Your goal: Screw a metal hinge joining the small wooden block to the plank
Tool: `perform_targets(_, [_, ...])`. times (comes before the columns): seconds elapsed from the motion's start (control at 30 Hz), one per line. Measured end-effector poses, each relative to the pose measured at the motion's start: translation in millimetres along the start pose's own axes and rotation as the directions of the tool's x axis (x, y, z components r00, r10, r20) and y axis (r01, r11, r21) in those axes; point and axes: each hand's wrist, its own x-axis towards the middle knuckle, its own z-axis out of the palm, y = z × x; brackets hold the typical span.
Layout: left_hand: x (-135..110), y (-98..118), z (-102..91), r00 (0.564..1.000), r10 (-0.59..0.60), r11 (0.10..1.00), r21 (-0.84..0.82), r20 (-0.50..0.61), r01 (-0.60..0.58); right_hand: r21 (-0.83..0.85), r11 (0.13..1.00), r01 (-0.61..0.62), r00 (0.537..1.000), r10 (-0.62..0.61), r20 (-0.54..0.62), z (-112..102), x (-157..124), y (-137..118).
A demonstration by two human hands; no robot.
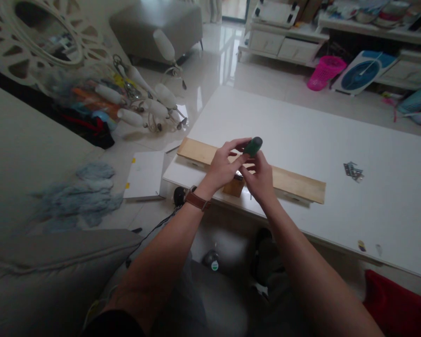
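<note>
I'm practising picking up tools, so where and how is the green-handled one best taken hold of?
Probably by the upper part of the thick green handle, from above, fingers around its sides: it stands tilted, its dark end raised and exposed. The left hand and right hand crowd it lower down, leaving the top more open.

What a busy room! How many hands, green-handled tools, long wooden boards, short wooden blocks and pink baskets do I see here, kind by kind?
Hands: 2 (left hand, right hand)
Green-handled tool: 1
Long wooden board: 1
Short wooden block: 1
Pink basket: 1
Total: 6
</note>
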Motion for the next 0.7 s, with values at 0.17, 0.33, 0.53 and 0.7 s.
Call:
perform_targets(0.17, [-0.1, 2.7, 1.1, 0.999, -0.017, 0.999, 0.032, -0.038, 0.019, -0.013, 1.000, -0.024, 0.999, 0.023, -0.040, 4.7, 0.2, 3.4])
perform_targets(0.33, [0.7, 2.0, 1.7, 0.998, -0.004, 0.998, 0.065, -0.059, 0.008, -0.037, 0.997, -0.061, 0.997, 0.060, -0.045, 7.9, -0.6, 4.8])
perform_targets(0.53, [0.8, 3.5, 0.2, 0.999, 0.023, 0.993, 0.114, -0.047, -0.017, -0.088, 0.995, -0.046, 0.996, 0.039, -0.083, 11.8, 0.0, 5.4])
perform_targets(0.7, [-0.7, 5.0, 0.5, 1.000, 0.021, 0.999, 0.040, 0.002, -0.021, -0.139, 0.990, -0.037, 0.995, 0.023, -0.098, 11.7, 0.3, 3.2])
